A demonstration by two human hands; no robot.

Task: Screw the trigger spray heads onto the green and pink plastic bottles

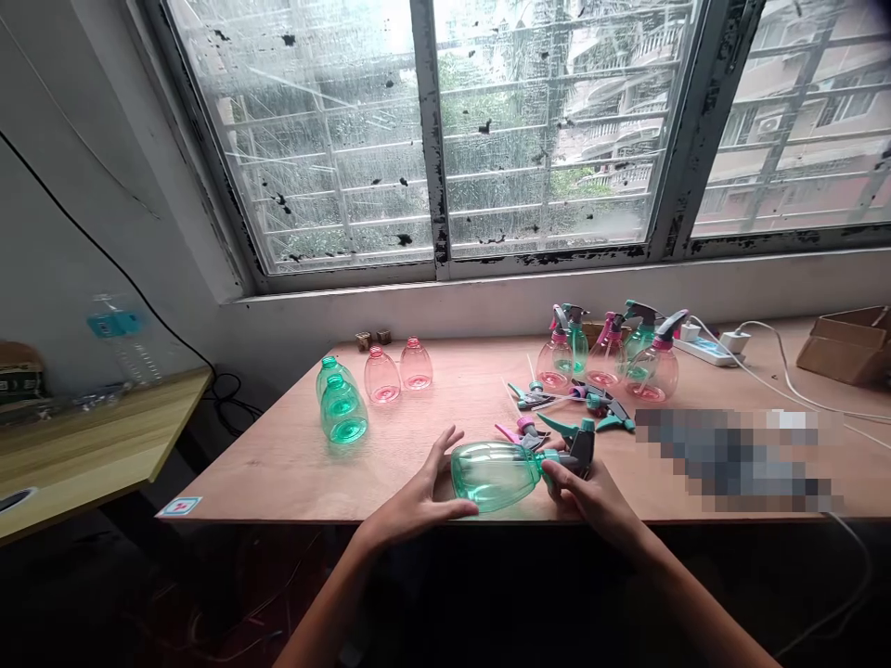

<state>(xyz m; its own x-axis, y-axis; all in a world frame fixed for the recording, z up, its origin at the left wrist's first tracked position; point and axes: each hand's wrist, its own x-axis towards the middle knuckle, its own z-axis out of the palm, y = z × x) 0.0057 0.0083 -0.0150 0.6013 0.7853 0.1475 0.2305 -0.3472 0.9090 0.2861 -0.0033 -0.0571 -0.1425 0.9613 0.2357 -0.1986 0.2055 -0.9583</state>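
Note:
A clear green spray bottle [496, 475] lies on its side in the air just over the table's front edge, its base to the left. My left hand [424, 487] cups the base, thumb below and fingers behind it, the index finger raised. At the neck, my right hand [581, 487] is closed around the collar of the black and green trigger head [576, 452], which sits on the bottle's mouth. Just behind lie loose trigger heads, among them a pink one [526, 433] and a green and black one [607, 408].
Headless green bottles [346, 413] and pink bottles [382, 376] stand at the left of the wooden table [278, 473]. Several bottles with trigger heads [652, 371] stand back right, near a power strip [710, 349] and a cardboard box [845, 348]. A blurred patch covers the right front.

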